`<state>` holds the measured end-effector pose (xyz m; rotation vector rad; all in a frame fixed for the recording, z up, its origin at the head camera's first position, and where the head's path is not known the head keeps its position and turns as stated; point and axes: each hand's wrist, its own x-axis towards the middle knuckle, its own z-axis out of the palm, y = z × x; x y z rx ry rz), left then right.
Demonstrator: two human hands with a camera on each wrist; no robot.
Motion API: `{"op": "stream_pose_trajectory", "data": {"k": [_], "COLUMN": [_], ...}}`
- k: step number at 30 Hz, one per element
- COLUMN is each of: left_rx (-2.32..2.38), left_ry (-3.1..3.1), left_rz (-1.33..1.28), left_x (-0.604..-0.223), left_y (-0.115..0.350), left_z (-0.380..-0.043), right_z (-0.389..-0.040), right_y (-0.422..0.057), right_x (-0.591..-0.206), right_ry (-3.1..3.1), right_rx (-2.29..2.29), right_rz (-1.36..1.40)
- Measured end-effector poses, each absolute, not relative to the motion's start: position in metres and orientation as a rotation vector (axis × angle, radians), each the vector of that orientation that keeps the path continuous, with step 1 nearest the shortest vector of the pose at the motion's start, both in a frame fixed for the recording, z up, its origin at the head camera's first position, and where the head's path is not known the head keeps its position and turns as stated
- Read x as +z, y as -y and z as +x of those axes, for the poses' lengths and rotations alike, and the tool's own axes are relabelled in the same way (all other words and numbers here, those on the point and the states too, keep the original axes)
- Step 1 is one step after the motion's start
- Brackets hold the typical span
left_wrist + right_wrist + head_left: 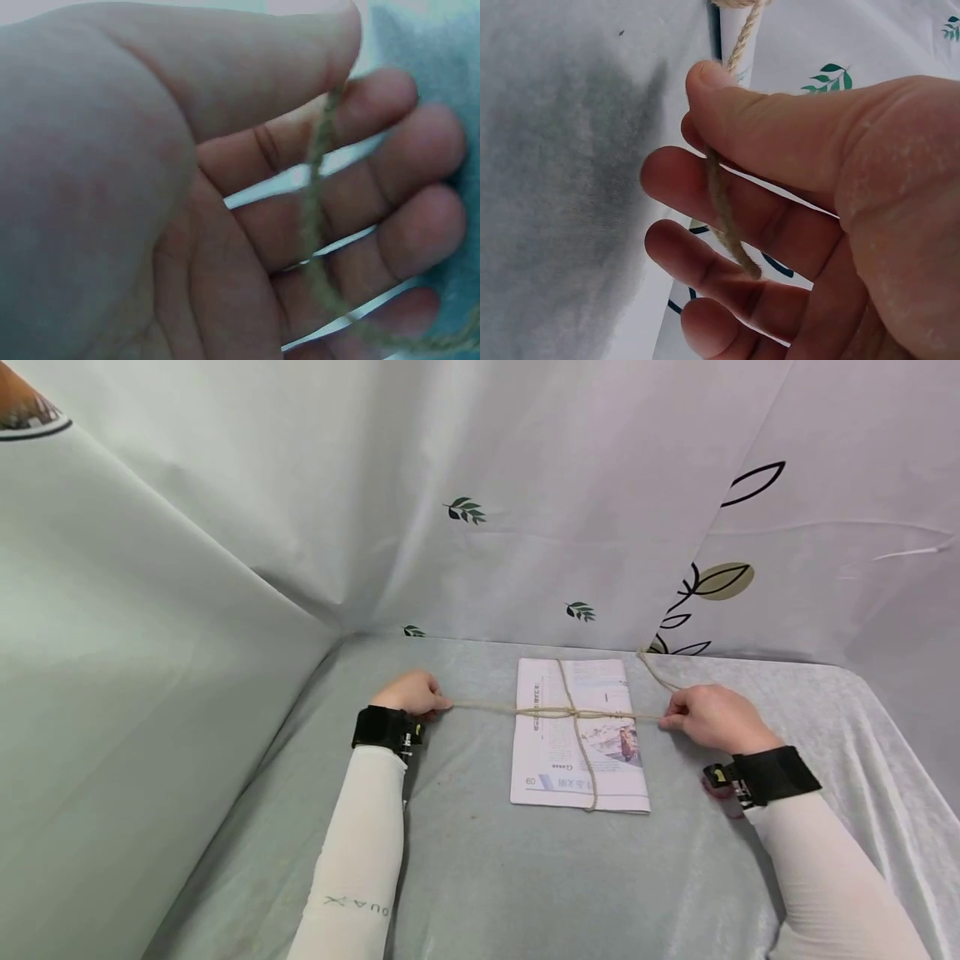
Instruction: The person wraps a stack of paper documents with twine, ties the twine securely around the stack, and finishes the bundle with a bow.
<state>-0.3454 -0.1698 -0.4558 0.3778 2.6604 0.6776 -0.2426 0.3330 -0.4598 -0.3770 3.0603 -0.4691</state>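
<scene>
A folded newspaper (543,756) lies flat on the cloth, with twine (483,705) running lengthwise and crosswise over it and meeting near its middle. To the left of the paper, my left hand (411,693) pinches one strand between thumb and forefinger. On the other side my right hand (716,718) pinches the opposite strand, thumb against forefinger. Both strands look stretched straight out from the crossing. In the left wrist view the loose twine (315,195) hangs across the other fingers. A short twine end (724,210) dangles below the pinch in the right wrist view.
Grey cloth (480,885) covers the table. White patterned sheeting (525,552) rises behind it, and plain pale sheeting (135,652) stands along the left. A reddish round object (718,788) shows partly under the right wrist.
</scene>
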Motion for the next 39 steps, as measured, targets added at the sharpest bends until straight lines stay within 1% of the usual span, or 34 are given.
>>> {"op": "stream_pose_trajectory", "data": {"k": [5,6,7,10,15,19,23,30,34,39], "left_rx": [0.438,0.374,0.342,0.328,0.453,0.472,0.444,0.491,0.527,0.554], "left_ry": [-2.841,-2.869,-2.899,-2.96,-2.895,-2.824,-2.807,-2.787,-2.765,-2.748], "left_rz": [0.409,0.392,0.415,0.536,0.816,0.917,0.947,0.921,0.911,0.898], "left_x": [-0.449,-0.436,-0.437,-0.442,-0.455,-0.464,-0.469,-0.471,-0.471,-0.471], "left_y": [0.147,0.134,0.127,0.106,0.079,0.067,0.062,0.061,0.061,0.06], "left_z": [-0.337,-0.327,-0.326,-0.325,-0.325,-0.323,-0.32,-0.319,-0.319,-0.321], "right_z": [-0.244,-0.243,-0.243,-0.243,-0.242,-0.241,-0.242,-0.244,-0.244,-0.242], "right_y": [-0.331,-0.331,-0.331,-0.33,-0.33,-0.329,-0.328,-0.324,-0.32,-0.312], "right_x": [-0.461,-0.462,-0.462,-0.464,-0.468,-0.467,-0.463,-0.458,-0.46,-0.459], "right_ry": [-3.086,-3.093,-3.1,-3.119,-3.165,-3.192,-3.183,-3.167,-3.155,-3.122], "right_rx": [-0.44,-0.435,-0.433,-0.432,-0.416,-0.412,-0.417,-0.554,-0.749,-1.021], "right_rz": [-0.388,-0.393,-0.399,-0.404,-0.42,-0.412,-0.381,-0.297,-0.27,-0.149]}}
